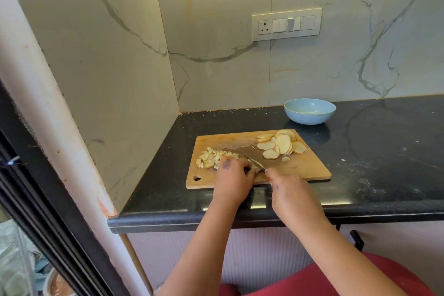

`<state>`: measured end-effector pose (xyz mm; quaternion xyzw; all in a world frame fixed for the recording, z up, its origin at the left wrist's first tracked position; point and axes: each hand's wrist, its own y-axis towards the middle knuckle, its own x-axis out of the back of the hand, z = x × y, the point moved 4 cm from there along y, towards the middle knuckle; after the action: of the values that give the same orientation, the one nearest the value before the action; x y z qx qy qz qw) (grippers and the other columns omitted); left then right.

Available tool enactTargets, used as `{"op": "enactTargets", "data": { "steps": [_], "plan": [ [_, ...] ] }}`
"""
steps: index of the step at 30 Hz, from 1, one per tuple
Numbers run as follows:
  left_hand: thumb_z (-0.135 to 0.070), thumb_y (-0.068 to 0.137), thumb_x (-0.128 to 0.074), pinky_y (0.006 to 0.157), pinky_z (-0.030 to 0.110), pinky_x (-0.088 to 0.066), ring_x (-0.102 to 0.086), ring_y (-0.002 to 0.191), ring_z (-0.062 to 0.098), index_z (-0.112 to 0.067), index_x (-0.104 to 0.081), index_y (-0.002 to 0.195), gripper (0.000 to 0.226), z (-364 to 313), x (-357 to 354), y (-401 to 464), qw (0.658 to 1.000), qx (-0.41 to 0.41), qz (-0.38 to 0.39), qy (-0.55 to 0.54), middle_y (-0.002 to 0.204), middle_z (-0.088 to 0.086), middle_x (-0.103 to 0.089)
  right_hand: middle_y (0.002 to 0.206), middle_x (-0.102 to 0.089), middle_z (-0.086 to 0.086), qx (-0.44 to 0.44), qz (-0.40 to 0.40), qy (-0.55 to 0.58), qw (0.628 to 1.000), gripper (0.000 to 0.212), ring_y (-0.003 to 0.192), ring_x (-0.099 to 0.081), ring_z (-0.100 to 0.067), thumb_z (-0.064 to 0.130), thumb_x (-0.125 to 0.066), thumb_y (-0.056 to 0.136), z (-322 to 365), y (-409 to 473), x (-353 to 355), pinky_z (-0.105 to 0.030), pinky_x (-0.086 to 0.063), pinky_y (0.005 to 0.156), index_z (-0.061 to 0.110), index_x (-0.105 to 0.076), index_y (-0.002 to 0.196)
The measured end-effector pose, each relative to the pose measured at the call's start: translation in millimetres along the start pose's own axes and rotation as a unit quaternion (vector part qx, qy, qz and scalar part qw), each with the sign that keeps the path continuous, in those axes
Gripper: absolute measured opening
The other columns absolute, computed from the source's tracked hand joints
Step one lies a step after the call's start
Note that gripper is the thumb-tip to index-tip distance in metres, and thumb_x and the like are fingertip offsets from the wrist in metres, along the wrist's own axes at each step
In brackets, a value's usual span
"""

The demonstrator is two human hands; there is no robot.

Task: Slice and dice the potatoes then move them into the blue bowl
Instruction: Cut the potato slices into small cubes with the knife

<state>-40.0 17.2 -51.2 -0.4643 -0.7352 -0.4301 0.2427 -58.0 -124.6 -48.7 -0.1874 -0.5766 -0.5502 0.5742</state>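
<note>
Both hands work at the cutting board [310, 170]: right hand [289, 187] grips the knife [254, 163], left hand [231, 175] curls over potato pieces beside the diced pile [211, 158]; slices [282, 144] lie near the blue bowl [310, 111]

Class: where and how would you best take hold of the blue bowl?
Grip the bowl by its rim, coming from above. It stands upright, open and apart from the board, so its wall is free for fingers all round.

Black stone counter [374, 151] in a corner, white grey-veined marble walls [216, 67] behind it and to its left, switch panel [287, 24] on the wall above it, dark window frame [36, 187] far left of it, glare along its front edge
</note>
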Motion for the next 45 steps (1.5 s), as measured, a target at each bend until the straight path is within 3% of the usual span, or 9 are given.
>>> {"op": "enactTargets", "data": {
  "steps": [2,6,11,14,24,32,37,40,45],
  "plan": [
    [-0.039,0.095,-0.06,0.091,0.031,-0.041,-0.046,0.109,0.021,-0.018,-0.07,0.106,0.026,1.2,0.0,0.4,1.0,-0.002,0.001,0.008,0.099,0.0,-0.07,0.068,-0.053,0.004,-0.009,0.008,-0.013,1.0,0.023,0.056,-0.049,-0.013,0.012,-0.04,0.098,4.9,5.7,-1.0,-0.025,-0.03,0.041,0.025,-0.051,0.114],
    [-0.039,0.094,-0.062,0.09,0.034,-0.044,-0.048,0.11,0.021,-0.018,-0.071,0.106,0.026,1.1,0.1,-0.5,1.0,0.004,0.0,-0.003,0.098,-0.001,-0.07,0.068,-0.053,0.004,-0.035,-0.018,0.012,0.999,0.018,0.057,-0.051,-0.012,0.018,-0.041,0.1,-1.5,6.9,-2.9,-0.023,-0.029,0.042,0.025,-0.049,0.114],
    [-0.035,0.094,-0.062,0.094,0.033,-0.04,-0.045,0.114,0.02,-0.018,-0.066,0.12,0.031,2.0,6.7,-3.2,0.999,0.008,-0.02,-0.029,0.108,-0.002,-0.069,0.07,-0.063,0.003,0.044,-0.076,0.084,0.993,0.022,0.056,-0.058,-0.012,0.023,-0.047,0.098,-7.9,-10.0,-2.4,-0.027,-0.046,0.044,0.025,-0.057,0.117],
    [-0.026,0.094,-0.062,0.101,0.038,-0.042,-0.053,0.109,0.02,-0.019,-0.071,0.108,0.018,3.3,8.3,-3.3,0.998,0.015,-0.023,-0.053,0.103,-0.004,-0.07,0.08,-0.068,0.003,0.052,-0.072,0.083,0.993,0.022,0.066,-0.064,-0.014,0.024,-0.047,0.098,-8.5,-9.5,-3.5,-0.033,-0.054,0.052,0.027,-0.057,0.117],
    [-0.03,0.094,-0.061,0.088,0.031,-0.037,-0.044,0.11,0.023,-0.015,-0.073,0.1,0.021,-0.1,7.4,-5.2,1.0,0.007,-0.023,-0.002,0.095,0.0,-0.071,0.075,-0.058,0.004,-0.004,0.002,0.012,1.0,0.02,0.064,-0.056,-0.013,0.017,-0.047,0.098,9.1,9.3,-0.5,-0.028,-0.049,0.051,0.029,-0.051,0.114],
    [-0.032,0.094,-0.062,0.089,0.032,-0.039,-0.043,0.115,0.023,-0.016,-0.071,0.104,0.021,-3.0,9.0,-7.6,1.0,0.011,-0.014,-0.001,0.099,-0.001,-0.07,0.095,-0.062,0.013,-0.094,0.052,0.18,0.978,0.015,0.073,-0.053,0.0,0.023,-0.054,0.096,-27.4,-12.8,15.5,-0.014,-0.038,0.055,0.036,-0.059,0.096],
    [-0.032,0.094,-0.06,0.084,0.03,-0.037,-0.042,0.112,0.021,-0.016,-0.068,0.105,0.021,-3.3,5.8,-7.1,1.0,-0.005,-0.018,0.008,0.097,-0.001,-0.068,0.055,-0.05,0.004,-0.179,0.145,0.411,0.882,0.015,0.042,-0.034,-0.006,0.016,-0.059,0.096,-67.8,-26.2,32.0,-0.02,-0.025,0.042,0.027,-0.068,0.102],
    [-0.041,0.093,-0.058,0.089,0.032,-0.04,-0.04,0.114,0.02,-0.017,-0.061,0.117,0.034,-4.6,5.3,-7.0,1.0,-0.005,-0.03,-0.005,0.099,-0.002,-0.067,0.058,-0.045,-0.003,-0.201,0.112,0.5,0.835,0.016,0.042,-0.026,-0.007,0.01,-0.057,0.096,-81.0,-13.6,46.4,-0.018,-0.019,0.038,0.018,-0.068,0.105],
    [-0.068,0.082,-0.058,0.08,0.031,-0.044,-0.047,0.103,0.019,-0.018,-0.055,0.104,0.055,-16.3,-0.9,-5.1,0.998,0.01,-0.022,0.051,0.096,0.0,-0.061,0.063,-0.055,0.001,-0.181,-0.038,0.458,0.87,0.015,0.052,-0.047,-0.012,0.02,-0.059,0.095,-68.1,23.5,23.5,-0.024,-0.038,0.049,0.03,-0.068,0.101]
  ]
}}
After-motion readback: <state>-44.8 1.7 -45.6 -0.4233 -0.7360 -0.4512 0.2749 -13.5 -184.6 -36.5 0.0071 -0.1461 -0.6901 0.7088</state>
